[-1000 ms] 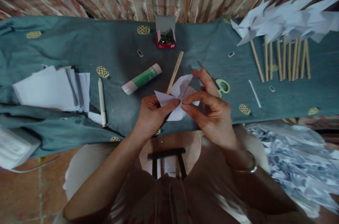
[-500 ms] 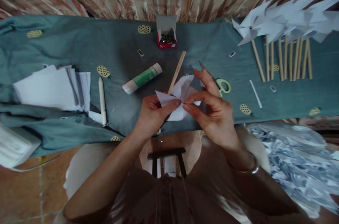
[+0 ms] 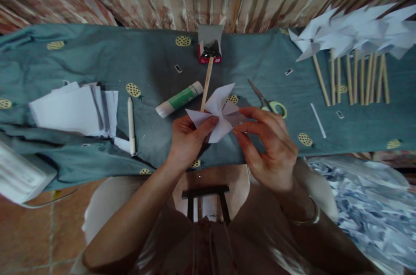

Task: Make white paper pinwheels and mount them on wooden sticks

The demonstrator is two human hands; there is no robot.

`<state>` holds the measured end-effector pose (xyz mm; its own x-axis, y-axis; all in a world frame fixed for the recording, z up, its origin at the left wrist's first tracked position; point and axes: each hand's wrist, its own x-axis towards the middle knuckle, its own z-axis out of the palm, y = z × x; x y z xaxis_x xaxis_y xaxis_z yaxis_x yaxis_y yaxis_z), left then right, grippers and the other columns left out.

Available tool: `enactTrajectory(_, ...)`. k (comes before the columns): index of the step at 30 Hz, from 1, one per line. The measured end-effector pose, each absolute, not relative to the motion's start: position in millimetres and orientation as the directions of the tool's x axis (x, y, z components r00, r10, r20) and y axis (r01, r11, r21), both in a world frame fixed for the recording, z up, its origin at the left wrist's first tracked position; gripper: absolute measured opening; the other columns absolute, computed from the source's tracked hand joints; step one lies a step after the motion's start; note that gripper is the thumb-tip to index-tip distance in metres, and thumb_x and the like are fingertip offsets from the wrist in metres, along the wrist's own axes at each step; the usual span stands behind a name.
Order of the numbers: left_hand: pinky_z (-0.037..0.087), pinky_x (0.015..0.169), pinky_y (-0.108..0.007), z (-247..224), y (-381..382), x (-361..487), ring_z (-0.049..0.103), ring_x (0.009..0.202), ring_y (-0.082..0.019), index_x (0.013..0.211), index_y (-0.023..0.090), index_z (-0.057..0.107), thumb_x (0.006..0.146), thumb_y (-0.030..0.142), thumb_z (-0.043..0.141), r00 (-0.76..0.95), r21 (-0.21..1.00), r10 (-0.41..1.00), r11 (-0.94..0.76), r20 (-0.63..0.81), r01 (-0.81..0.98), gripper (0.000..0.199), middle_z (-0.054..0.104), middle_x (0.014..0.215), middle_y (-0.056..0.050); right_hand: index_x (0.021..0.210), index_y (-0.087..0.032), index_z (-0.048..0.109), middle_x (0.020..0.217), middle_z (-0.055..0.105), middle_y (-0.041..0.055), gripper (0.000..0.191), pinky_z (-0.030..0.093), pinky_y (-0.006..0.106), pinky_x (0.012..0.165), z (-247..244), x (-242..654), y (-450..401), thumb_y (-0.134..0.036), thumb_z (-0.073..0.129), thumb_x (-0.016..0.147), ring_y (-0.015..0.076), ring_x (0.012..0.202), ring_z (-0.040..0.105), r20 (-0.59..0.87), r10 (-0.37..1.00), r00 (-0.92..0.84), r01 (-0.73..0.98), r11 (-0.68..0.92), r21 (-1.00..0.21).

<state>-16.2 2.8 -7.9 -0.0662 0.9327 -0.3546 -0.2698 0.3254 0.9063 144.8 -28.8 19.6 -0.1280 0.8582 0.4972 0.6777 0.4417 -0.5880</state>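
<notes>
My left hand (image 3: 190,136) is closed on a white paper pinwheel (image 3: 221,114), its thumb pressed near the centre where the blade tips come together. From behind the paper a wooden stick (image 3: 208,82) points away toward the small box. At the pinwheel's right side is my right hand (image 3: 268,145), thumb and forefinger pinched around something small that I cannot make out; its other fingers are bent close to the right blade. Beyond the paper stands a red and white box (image 3: 210,60) with its lid up, holding small shiny dark metal pieces.
A glue stick (image 3: 179,99) lies left of the pinwheel, scissors (image 3: 268,99) to the right. Farther left are a white pen-like tool (image 3: 131,125) and stacked white paper (image 3: 68,108). Several finished pinwheels (image 3: 357,34) lie at right. A clear bag of paper pieces (image 3: 370,210) sits below.
My right hand has moved from the pinwheel's centre to its right side, fingers still pinched. The pinwheel's stick has swung more upright, its end now overlapping the box. The view has shifted slightly.
</notes>
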Motion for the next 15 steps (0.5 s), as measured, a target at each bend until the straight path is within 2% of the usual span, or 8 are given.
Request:
enactTrajectory(3, 0.034, 0.044, -0.021, -8, 3, -19, 0.040, 0.044, -0.006, 0.057, 0.017, 0.063, 0.066, 0.032, 0.080, -0.071, 0.919, 0.940, 0.307, -0.333, -0.247, 0.025, 0.052, 0.049, 0.005, 0.095, -0.023, 0.066, 0.109, 0.072, 0.0051, 0.014, 0.053, 0.044, 0.092, 21, 146, -26, -0.013, 0.063, 0.086, 0.0231, 0.101, 0.067, 0.507, 0.855, -0.109, 0.694, 0.431, -0.577)
enactTrajectory(6, 0.033, 0.043, -0.021, -6, 5, -23, 0.038, 0.043, -0.006, 0.056, 0.018, 0.061, 0.067, 0.033, 0.080, -0.079, 0.932, 0.946, 0.292, -0.315, -0.214, 0.027, 0.048, 0.046, 0.006, 0.092, -0.026, 0.066, 0.103, 0.073, 0.0025, 0.011, 0.053, 0.042, 0.091, 16, 153, -21, -0.016, 0.060, 0.089, 0.0219, 0.098, 0.067, 0.424, 0.904, -0.051, 0.706, 0.333, -0.625)
enactTrajectory(10, 0.031, 0.043, -0.022, -4, 7, -26, 0.039, 0.044, -0.006, 0.060, 0.018, 0.062, 0.067, 0.035, 0.079, -0.106, 0.931, 0.936, 0.310, -0.334, -0.194, 0.025, 0.049, 0.047, 0.006, 0.089, -0.026, 0.067, 0.101, 0.073, 0.0034, 0.011, 0.052, 0.045, 0.092, -1, 163, -15, -0.021, 0.057, 0.091, 0.0233, 0.097, 0.066, 0.358, 0.931, -0.077, 0.786, 0.277, -0.552)
enactTrajectory(12, 0.031, 0.044, -0.022, -4, 7, -25, 0.040, 0.044, -0.007, 0.060, 0.018, 0.063, 0.066, 0.035, 0.079, -0.096, 0.926, 0.935, 0.319, -0.343, -0.202, 0.025, 0.050, 0.048, 0.006, 0.092, -0.025, 0.069, 0.105, 0.073, 0.0044, 0.012, 0.050, 0.047, 0.096, -6, 167, -13, -0.022, 0.057, 0.091, 0.0247, 0.100, 0.065, 0.356, 0.930, -0.092, 0.792, 0.285, -0.539)
enactTrajectory(15, 0.033, 0.046, -0.023, -6, 6, -23, 0.041, 0.045, -0.007, 0.056, 0.019, 0.062, 0.067, 0.035, 0.079, -0.070, 0.922, 0.939, 0.315, -0.338, -0.223, 0.026, 0.051, 0.047, 0.005, 0.100, -0.027, 0.070, 0.117, 0.069, 0.0050, 0.015, 0.046, 0.052, 0.103, -1, 167, -13, -0.024, 0.059, 0.090, 0.0276, 0.111, 0.062, 0.398, 0.916, -0.043, 0.743, 0.296, -0.601)
